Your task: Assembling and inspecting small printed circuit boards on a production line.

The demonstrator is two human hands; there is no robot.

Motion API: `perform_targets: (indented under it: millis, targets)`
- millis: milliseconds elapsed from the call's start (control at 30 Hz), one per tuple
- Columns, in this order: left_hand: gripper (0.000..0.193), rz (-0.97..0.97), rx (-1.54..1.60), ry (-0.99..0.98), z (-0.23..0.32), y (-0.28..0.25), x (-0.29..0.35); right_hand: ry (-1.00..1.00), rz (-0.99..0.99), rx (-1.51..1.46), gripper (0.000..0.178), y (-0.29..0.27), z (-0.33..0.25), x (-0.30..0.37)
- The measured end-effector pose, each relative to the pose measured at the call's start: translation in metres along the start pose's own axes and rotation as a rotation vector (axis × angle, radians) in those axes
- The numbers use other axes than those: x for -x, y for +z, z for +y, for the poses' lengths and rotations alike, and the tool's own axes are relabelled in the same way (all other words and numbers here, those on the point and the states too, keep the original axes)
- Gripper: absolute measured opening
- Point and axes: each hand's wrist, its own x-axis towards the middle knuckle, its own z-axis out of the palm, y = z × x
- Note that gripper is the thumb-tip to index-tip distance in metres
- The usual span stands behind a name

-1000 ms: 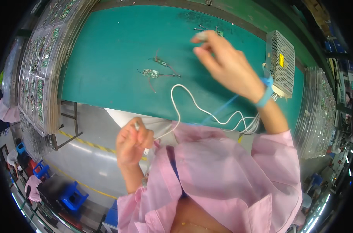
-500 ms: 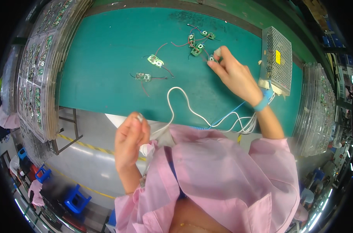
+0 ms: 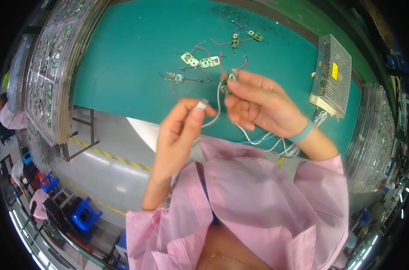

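Observation:
Between the thumb and forefinger of my left hand [image 3: 175, 135] is a small white plug [image 3: 202, 105] with a shiny end. My right hand [image 3: 265, 101] pinches a small green circuit board [image 3: 229, 82] just right of the plug, apart from it; my fingers partly cover it. Red and dark wires stick out from it. To its left on the green tabletop lie a light-faced board [image 3: 189, 59], another touching it [image 3: 209, 62], and a green board [image 3: 174, 78]. Farther back lie two more wired boards, one upright [image 3: 235, 39] and one slanted [image 3: 254, 35].
A perforated metal box [image 3: 333, 74] with a yellow label stands at the right of the green table [image 3: 123, 67]. White cables [image 3: 290, 150] and a thin blue cord run along the near edge. Stacked clear trays [image 3: 51, 85] of boards flank the left side, more trays [image 3: 371, 135] the right.
My hands have come together, the left rising over the table's edge with the plug. One board has left the far group, and another now lies beside the light-faced board.

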Motion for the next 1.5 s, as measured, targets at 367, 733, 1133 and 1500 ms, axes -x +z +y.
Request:
perform_targets:
  millis: [367,733,1133,1500]
  targets:
    - [0.018,0.016,0.026,0.042,0.0,0.01,0.003,0.088,-0.19,-0.132,0.019,0.001,0.011,-0.005]
    - [0.018,-0.01,0.049,0.029,-0.001,0.01,0.005,0.1,-0.249,-0.197,0.023,-0.002,0.014,-0.006]
    - [0.017,0.017,0.051,0.068,-0.002,0.012,0.005,0.119,-0.23,-0.216,0.024,-0.003,0.015,-0.007]
    - [0.016,0.044,-0.169,0.104,0.0,0.009,0.004,0.008,-0.275,0.134,0.022,-0.006,0.022,-0.011]
